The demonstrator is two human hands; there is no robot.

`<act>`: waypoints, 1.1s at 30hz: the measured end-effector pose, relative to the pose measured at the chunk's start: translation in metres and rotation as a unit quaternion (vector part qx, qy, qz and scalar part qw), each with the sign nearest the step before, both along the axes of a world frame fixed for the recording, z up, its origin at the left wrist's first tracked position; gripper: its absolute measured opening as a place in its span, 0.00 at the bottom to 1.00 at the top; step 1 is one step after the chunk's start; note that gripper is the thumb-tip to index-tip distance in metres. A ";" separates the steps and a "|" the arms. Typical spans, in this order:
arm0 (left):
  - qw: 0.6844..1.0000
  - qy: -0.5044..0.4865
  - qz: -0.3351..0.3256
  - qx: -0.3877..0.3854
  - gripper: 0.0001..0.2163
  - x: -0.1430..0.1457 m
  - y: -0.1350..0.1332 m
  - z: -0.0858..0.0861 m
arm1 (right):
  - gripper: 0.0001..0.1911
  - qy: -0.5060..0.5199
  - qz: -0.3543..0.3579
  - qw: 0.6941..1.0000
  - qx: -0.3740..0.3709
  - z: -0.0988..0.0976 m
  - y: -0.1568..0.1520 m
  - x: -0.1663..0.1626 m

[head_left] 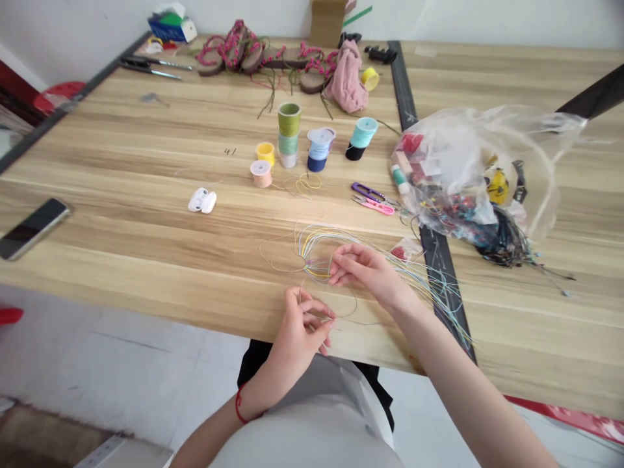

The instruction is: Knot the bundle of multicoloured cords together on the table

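Note:
My right hand (363, 268) lies on the wooden table (146, 221), its fingers pinched on a bundle of thin coloured cords (316, 250) that loops to the left and trails off past my wrist to the right. My left hand (305, 328) is at the table's front edge, fingers pinched on a single thin cord (348, 312) that curves up towards the bundle. A red string circles my left wrist.
Several thread spools (289, 133) stand mid-table, with small scissors (373, 198) to their right. A clear plastic bag (482, 175) of craft bits sits at right. An earbud case (202, 200) and a phone (32, 227) lie left. Braided sandals (253, 55) line the far edge.

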State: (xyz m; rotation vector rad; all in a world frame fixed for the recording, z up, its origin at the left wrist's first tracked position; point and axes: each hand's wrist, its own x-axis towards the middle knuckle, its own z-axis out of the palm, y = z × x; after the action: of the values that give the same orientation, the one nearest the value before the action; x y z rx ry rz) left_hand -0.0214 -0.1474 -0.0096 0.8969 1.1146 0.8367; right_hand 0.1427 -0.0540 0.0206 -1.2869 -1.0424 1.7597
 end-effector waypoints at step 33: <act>0.604 0.551 -0.190 0.544 0.22 0.035 -0.010 0.004 | 0.13 -0.168 0.110 0.968 0.154 -0.008 0.040 -0.003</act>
State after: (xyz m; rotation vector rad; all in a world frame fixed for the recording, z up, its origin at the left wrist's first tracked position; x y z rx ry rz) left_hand 0.0137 -0.1574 -0.0055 2.8714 1.2449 0.4628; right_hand 0.1396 -0.0135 0.0128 -1.3342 -1.6360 1.4838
